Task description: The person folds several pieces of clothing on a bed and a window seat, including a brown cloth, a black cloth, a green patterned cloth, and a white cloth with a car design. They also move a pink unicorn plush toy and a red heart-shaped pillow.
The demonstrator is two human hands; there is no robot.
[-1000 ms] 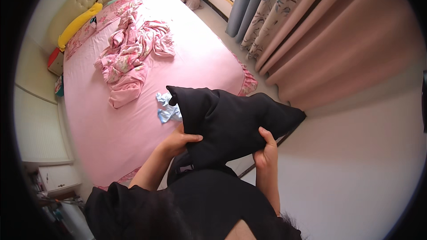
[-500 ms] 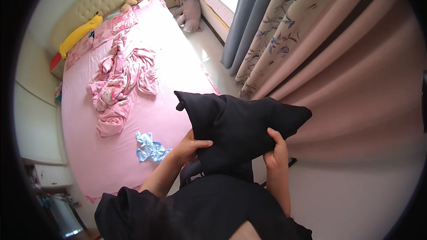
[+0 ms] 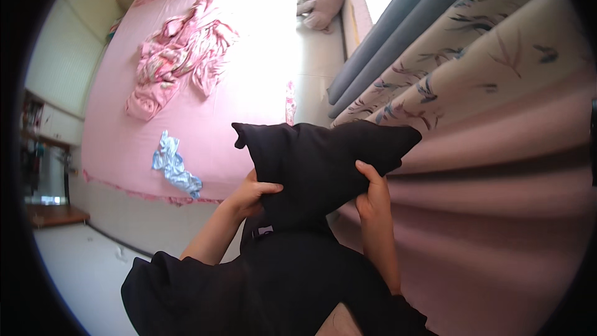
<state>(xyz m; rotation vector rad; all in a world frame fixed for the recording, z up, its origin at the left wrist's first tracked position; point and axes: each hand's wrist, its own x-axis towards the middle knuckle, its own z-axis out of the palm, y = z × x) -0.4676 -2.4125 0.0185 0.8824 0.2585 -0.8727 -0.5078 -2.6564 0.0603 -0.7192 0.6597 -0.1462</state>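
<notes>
Position: the head camera is sitting on the person's head, above their dark top.
Facing: it is looking steeply down and forward, over the hands toward the bed (image 3: 186,118) at left and the curtains (image 3: 485,87) at right.
Nearness: it is viewing the hands closely, the bed farther off.
Lens: the fisheye is bending edges near the rim.
</notes>
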